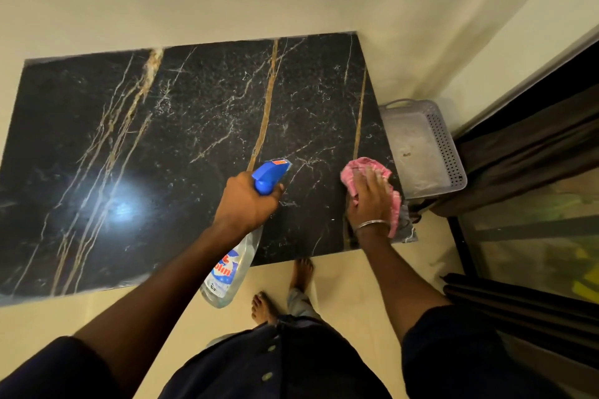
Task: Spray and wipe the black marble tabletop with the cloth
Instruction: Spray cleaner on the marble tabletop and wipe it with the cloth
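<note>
The black marble tabletop [181, 146] with gold and white veins fills the middle of the head view, its far edge against the wall. My left hand [248, 204] grips a clear spray bottle [231, 266] by its neck, the blue nozzle [270, 173] pointing away over the marble near the front edge. My right hand [371, 197] lies flat on a pink cloth [366, 168], pressing it onto the tabletop's near right corner. A metal bangle circles that wrist.
A grey perforated plastic basket [445, 142] stands on the floor just right of the table. Dark curtains [525, 146] and a glass door [534, 249] lie further right. My bare feet [282, 288] stand on cream floor at the table's front edge. A light glare shows on the marble's left.
</note>
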`<move>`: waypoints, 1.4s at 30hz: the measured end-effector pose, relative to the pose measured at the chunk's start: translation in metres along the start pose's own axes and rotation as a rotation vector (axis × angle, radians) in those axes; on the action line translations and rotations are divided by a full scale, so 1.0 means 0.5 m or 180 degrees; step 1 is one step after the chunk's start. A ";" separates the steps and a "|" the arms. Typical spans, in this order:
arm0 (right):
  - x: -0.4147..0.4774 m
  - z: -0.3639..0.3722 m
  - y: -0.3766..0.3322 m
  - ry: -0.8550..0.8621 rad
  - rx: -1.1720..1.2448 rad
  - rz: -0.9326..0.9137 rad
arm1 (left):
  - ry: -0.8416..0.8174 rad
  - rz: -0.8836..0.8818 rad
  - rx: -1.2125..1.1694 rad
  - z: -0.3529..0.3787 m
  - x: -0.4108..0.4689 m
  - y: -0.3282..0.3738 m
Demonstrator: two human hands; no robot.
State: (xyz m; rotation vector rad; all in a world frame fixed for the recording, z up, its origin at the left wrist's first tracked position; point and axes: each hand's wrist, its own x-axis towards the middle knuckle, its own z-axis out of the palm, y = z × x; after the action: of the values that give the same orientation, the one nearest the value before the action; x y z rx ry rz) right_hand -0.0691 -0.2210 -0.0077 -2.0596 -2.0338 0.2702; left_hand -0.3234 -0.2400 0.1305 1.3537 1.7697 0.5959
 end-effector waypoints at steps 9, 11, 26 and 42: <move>-0.099 0.052 -0.118 -0.0408 0.0087 -0.1213 | 0.0118 0.0037 0.0070 0.011 -0.021 -0.006; -0.097 0.033 -0.065 -0.0440 0.0024 -0.1297 | 0.0120 0.0089 0.0071 0.011 -0.027 -0.002; -0.140 -0.010 0.065 0.0529 0.0012 0.0479 | 0.0078 0.0143 0.0029 -0.001 -0.075 -0.022; -0.181 -0.122 -0.108 -0.0800 0.5750 0.2880 | -0.0205 0.0408 0.0262 0.019 -0.145 -0.003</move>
State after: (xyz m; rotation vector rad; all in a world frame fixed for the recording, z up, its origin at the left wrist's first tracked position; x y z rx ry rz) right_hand -0.1043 -0.3133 0.0636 -1.3007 -0.1006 1.6830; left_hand -0.3094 -0.3097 0.1469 1.5349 1.6811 0.5471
